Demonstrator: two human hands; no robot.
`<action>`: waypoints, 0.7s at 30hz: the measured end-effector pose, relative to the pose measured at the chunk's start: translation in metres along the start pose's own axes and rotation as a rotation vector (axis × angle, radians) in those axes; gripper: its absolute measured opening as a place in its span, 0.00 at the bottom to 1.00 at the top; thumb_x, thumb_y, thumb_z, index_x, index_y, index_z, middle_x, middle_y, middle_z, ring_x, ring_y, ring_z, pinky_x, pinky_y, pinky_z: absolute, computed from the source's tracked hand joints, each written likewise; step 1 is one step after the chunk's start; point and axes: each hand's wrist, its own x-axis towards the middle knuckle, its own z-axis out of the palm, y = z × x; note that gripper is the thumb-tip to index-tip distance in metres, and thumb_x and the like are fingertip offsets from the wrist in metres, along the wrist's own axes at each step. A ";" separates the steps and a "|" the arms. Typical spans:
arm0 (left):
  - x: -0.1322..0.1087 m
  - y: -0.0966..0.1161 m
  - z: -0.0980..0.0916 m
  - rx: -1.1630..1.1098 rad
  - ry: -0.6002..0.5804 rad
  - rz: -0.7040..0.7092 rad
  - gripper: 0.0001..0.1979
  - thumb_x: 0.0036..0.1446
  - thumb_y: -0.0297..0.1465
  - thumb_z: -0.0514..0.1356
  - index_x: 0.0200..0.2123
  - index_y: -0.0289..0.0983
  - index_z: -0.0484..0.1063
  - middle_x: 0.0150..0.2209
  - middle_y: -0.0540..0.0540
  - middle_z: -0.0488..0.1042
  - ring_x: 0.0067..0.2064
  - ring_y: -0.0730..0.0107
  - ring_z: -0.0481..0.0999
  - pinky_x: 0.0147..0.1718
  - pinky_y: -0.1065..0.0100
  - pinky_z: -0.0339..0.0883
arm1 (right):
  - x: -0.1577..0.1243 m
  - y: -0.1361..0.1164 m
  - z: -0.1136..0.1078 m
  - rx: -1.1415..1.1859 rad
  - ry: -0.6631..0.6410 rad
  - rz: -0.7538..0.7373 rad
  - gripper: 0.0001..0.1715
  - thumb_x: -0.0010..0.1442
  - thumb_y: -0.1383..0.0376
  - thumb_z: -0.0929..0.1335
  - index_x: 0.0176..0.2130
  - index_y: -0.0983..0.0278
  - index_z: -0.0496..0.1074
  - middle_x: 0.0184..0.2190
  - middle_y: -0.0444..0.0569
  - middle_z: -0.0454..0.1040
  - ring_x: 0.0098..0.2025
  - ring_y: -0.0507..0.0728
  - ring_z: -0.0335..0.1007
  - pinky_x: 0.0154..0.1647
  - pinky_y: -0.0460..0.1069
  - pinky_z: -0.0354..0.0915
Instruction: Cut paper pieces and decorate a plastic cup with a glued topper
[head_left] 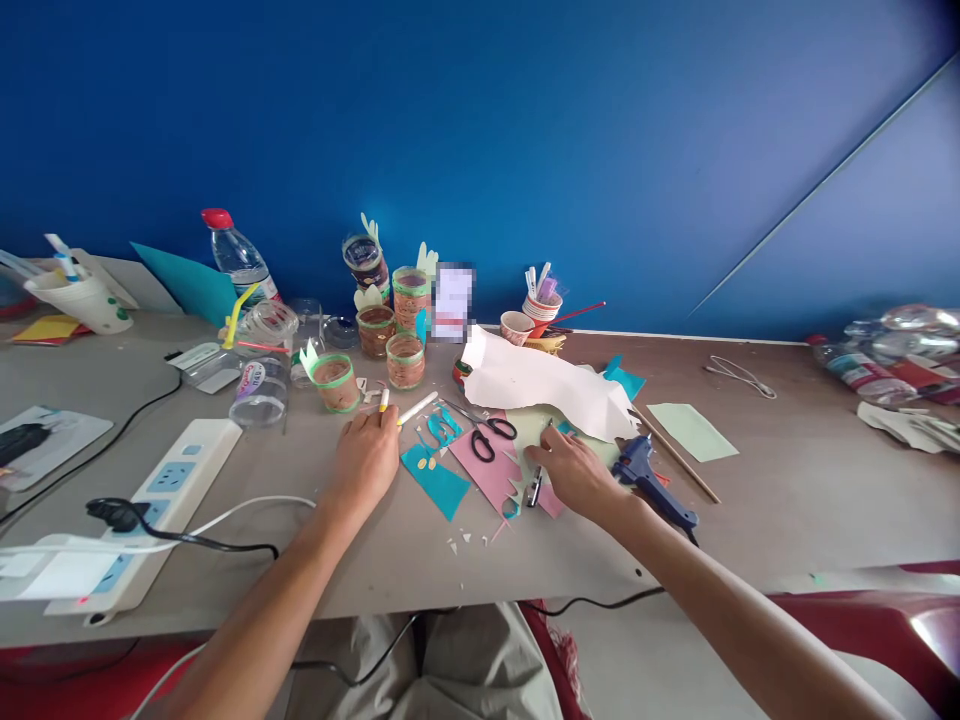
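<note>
My left hand (367,455) rests on the table with its fingers curled beside a white pen with a yellow tip (384,400) and a white stick (417,407). A teal paper piece (435,482) lies just right of it. My right hand (571,470) lies flat over pink paper (491,470) and pale green paper (534,425), fingers stretched toward a small dark tool (535,488). Black-handled scissors (486,432) lie between the two hands. A blue glue gun (651,482) sits by my right wrist.
Decorated cups (405,360) and clear plastic cups (259,392) stand behind the hands. A crumpled white sheet (544,385) and a water bottle (238,260) are further back. At left lies a white power strip (161,490). A green paper (691,432) and a wooden stick (679,458) lie at right.
</note>
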 end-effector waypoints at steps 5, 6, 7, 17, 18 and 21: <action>-0.010 0.004 -0.018 -0.145 0.042 0.072 0.13 0.60 0.27 0.54 0.47 0.34 0.71 0.49 0.35 0.74 0.53 0.49 0.69 0.48 0.52 0.64 | 0.003 0.006 -0.004 -0.123 0.008 -0.192 0.20 0.49 0.83 0.61 0.35 0.65 0.74 0.38 0.54 0.70 0.32 0.56 0.66 0.36 0.51 0.59; -0.014 0.006 -0.022 -0.186 0.039 0.116 0.12 0.61 0.26 0.53 0.47 0.35 0.71 0.48 0.36 0.74 0.52 0.51 0.70 0.48 0.52 0.65 | 0.002 0.009 -0.005 -0.116 0.050 -0.230 0.19 0.50 0.82 0.60 0.33 0.65 0.73 0.37 0.54 0.70 0.31 0.55 0.66 0.35 0.51 0.59; -0.020 0.008 -0.026 -0.223 0.028 0.176 0.12 0.61 0.25 0.52 0.46 0.35 0.71 0.47 0.37 0.74 0.51 0.54 0.71 0.48 0.53 0.65 | 0.001 0.013 -0.006 -0.093 0.111 -0.263 0.18 0.52 0.82 0.60 0.33 0.65 0.72 0.35 0.54 0.70 0.30 0.55 0.65 0.35 0.51 0.59; -0.078 0.030 -0.014 -0.252 -0.051 0.516 0.14 0.62 0.26 0.53 0.50 0.33 0.69 0.53 0.37 0.70 0.56 0.54 0.68 0.55 0.51 0.65 | -0.001 -0.018 -0.051 1.243 0.822 0.163 0.03 0.59 0.65 0.65 0.35 0.60 0.64 0.28 0.44 0.70 0.30 0.55 0.71 0.33 0.52 0.66; -0.079 0.031 -0.010 -0.244 -0.056 0.516 0.15 0.63 0.27 0.53 0.52 0.32 0.68 0.54 0.36 0.70 0.57 0.53 0.68 0.55 0.51 0.64 | 0.005 -0.029 -0.052 1.451 0.790 0.137 0.05 0.58 0.65 0.66 0.34 0.59 0.63 0.28 0.43 0.71 0.31 0.55 0.72 0.35 0.53 0.67; -0.080 0.033 -0.004 -0.229 -0.091 0.508 0.17 0.64 0.32 0.53 0.54 0.32 0.67 0.56 0.36 0.69 0.59 0.51 0.66 0.57 0.49 0.62 | 0.027 -0.061 -0.040 1.875 0.619 0.127 0.04 0.57 0.63 0.66 0.34 0.59 0.63 0.25 0.40 0.73 0.31 0.56 0.74 0.38 0.55 0.69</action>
